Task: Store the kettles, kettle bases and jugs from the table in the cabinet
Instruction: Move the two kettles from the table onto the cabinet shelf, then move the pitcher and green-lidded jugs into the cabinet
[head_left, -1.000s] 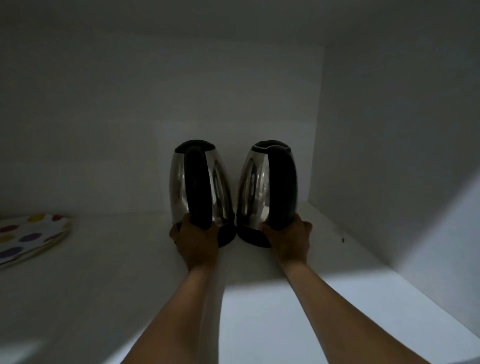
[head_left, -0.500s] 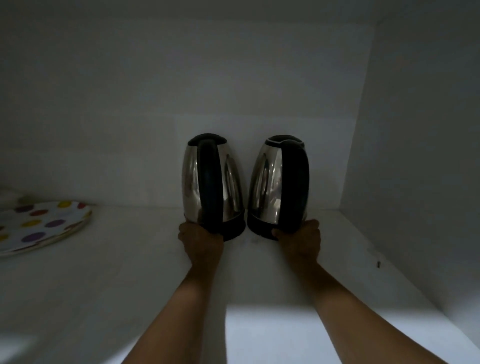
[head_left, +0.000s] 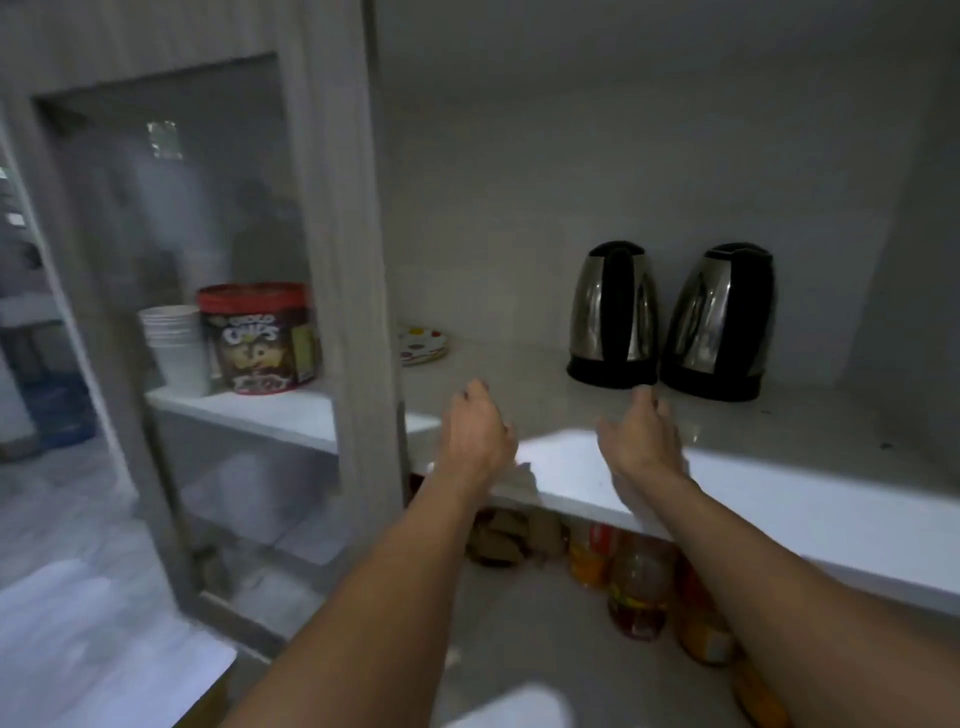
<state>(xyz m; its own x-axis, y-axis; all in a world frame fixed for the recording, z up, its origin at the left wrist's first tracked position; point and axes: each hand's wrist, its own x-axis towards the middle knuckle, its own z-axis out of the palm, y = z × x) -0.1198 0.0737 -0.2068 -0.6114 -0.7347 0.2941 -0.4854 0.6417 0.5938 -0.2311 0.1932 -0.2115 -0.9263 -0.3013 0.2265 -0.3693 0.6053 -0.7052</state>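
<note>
Where writing can be read, it sits on the red-lidded tub (head_left: 258, 338) behind the glass door (head_left: 171, 291) at 9 o'clock: "CHOCO CHIPS", cartoon face below. Beside it, touching, a stack of white paper cups (head_left: 175, 343). Two kettles stand upright on the white cabinet shelf (head_left: 779, 499) at 1 o'clock, just beside each other: left kettle (head_left: 613, 314) and right kettle (head_left: 722, 322), both polished steel, tapered, with black plastic handles, lids and bases. Polka-dot plate (head_left: 423, 345) at 11 o'clock, partly hidden by the door frame. Left hand (head_left: 475, 434) and right hand (head_left: 641, 441) hover above the shelf front, fingers released, spread, apart from the kettles. Bottles (head_left: 639, 587) with yellow labels below, blurred.
</note>
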